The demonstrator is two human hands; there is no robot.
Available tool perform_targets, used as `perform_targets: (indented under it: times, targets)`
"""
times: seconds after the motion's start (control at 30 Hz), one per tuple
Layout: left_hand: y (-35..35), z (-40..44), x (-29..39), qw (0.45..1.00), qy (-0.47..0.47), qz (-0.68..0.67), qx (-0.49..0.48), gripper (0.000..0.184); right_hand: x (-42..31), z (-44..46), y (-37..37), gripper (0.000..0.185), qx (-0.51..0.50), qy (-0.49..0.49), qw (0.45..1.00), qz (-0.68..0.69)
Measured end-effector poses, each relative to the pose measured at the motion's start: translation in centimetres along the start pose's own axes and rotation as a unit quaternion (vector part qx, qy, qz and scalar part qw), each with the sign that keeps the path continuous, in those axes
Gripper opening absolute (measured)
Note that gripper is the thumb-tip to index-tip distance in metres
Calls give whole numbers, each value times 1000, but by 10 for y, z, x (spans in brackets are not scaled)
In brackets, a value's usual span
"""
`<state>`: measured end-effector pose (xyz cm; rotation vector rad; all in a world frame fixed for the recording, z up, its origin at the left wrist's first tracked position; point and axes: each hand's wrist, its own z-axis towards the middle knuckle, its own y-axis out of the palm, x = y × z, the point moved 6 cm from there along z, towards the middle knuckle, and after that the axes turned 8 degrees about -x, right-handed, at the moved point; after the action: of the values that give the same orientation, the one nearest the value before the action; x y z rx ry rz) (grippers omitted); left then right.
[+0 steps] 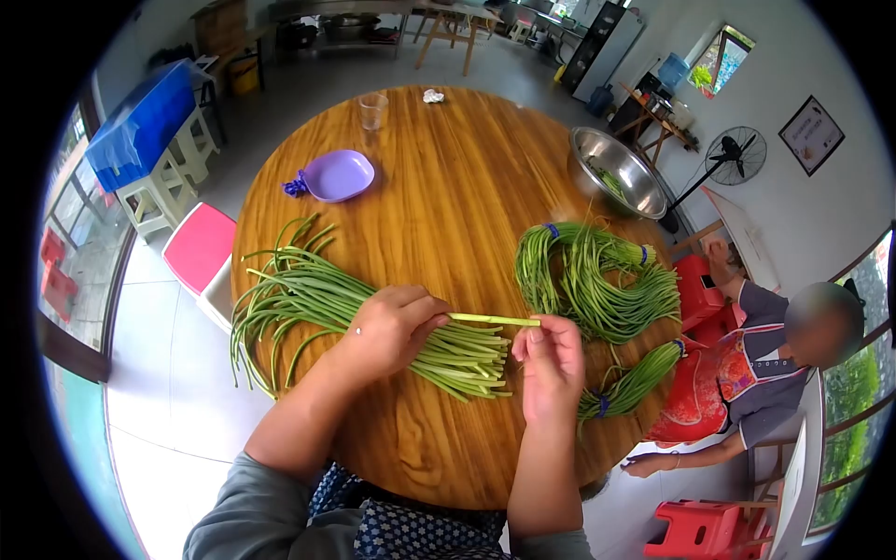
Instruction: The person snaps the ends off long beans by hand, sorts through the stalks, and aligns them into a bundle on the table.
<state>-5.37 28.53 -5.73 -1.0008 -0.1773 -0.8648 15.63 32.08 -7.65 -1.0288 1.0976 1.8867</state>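
Observation:
Between my two hands a single green garlic scape (490,319) is held level above the table. My left hand (392,327) is closed around one part of it. Thumb and fingers of my right hand (553,369) pinch its right end. Beneath and beside my left hand lies a loose heap of garlic scapes (317,285), cut ends to the right and curling tips to the left. To the right of my right hand are a large coiled bundle (607,308) and a smaller bundle (635,381), both bound with blue-purple ties.
The round wooden table (448,177) also carries a purple dish (340,175) with blue ties at its edge, a clear cup (372,112), crumpled white tissue (433,96) and a steel bowl (637,161) with some greens. A person in a red apron (695,401) is close by on the right.

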Motion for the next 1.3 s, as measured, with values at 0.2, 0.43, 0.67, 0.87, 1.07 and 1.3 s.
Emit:
perform_targets:
  times: [0.2,0.43,0.67,0.87,1.07,1.3]
  targets:
    - [4,-4,8,993,79,89,-26,11,-50,-5,48,37,-23,-259,749,-609]
    - [11,-6,13,995,74,-67,-22,9,-19,-8,57,11,-102,-177,799,-565]
    - [15,-7,7,966,-35,-257,-9,5,11,-7,43,18,-61,-41,914,-400]
    - [27,-4,5,969,-17,-240,-63,6,2,-1,26,15,-113,7,886,-449]
    - [41,-10,15,994,11,-65,-91,12,-19,5,39,9,-202,-49,781,-588]
    - [26,-2,-2,980,-147,-50,124,16,28,-3,74,9,70,-76,825,-555]
